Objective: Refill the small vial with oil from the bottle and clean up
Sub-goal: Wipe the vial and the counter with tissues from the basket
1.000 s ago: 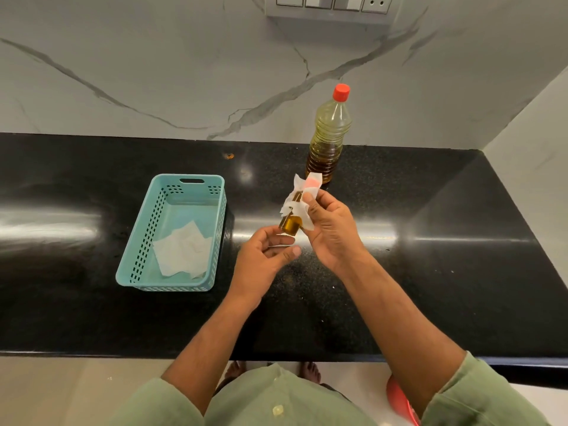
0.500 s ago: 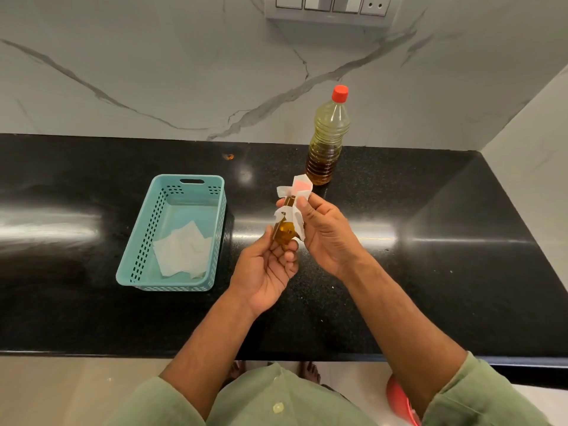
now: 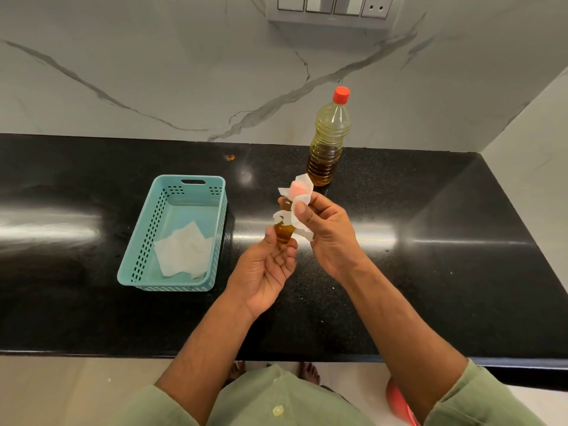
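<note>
A small vial (image 3: 283,231) of amber oil is held upright above the black counter. My left hand (image 3: 266,269) grips its base from below, palm up. My right hand (image 3: 325,232) presses a white tissue (image 3: 297,207) around the vial's upper part; the tissue hides most of the neck, and a red cap shows pink through it at the top. Behind the hands, against the marble wall, stands the oil bottle (image 3: 329,142) with its red cap on, about a third full.
A teal perforated basket (image 3: 144,241) sits to the left on the black counter (image 3: 430,272), with white tissues (image 3: 183,250) lying inside it. A switch panel (image 3: 330,9) is on the wall above. Something red (image 3: 399,404) lies on the floor below the counter's front edge.
My left hand turned palm up and shifted its grip under the vial's base. The right hand slid the tissue along the vial. Vial and hands moved slightly left.
</note>
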`<action>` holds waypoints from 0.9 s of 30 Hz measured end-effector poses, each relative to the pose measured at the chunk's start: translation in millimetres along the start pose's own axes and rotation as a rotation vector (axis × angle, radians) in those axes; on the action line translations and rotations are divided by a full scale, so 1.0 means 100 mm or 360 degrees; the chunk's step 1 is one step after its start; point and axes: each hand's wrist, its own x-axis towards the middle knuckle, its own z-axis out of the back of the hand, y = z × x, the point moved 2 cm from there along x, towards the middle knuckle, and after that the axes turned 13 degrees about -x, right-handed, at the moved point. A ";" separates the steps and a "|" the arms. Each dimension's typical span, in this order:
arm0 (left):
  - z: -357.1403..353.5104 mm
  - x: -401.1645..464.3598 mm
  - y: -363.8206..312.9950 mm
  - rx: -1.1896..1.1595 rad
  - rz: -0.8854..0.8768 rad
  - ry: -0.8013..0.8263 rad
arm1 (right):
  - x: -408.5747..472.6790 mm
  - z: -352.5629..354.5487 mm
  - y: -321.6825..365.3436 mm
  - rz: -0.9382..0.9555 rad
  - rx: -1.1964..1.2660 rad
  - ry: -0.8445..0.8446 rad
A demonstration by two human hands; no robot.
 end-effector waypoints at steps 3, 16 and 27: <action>0.00 -0.03 0.01 -0.0145 0.0264 0.0102 | 0.00 0.02 0.00 -0.0013 -0.0015 0.0108; 0.00 -0.05 -0.03 0.0062 0.0317 -0.0187 | -0.14 -0.05 -0.01 0.0182 -0.0779 0.0400; -0.30 -0.17 -0.51 0.1373 -0.1034 -0.0308 | -0.24 -0.15 -0.28 0.0227 -0.1271 0.0256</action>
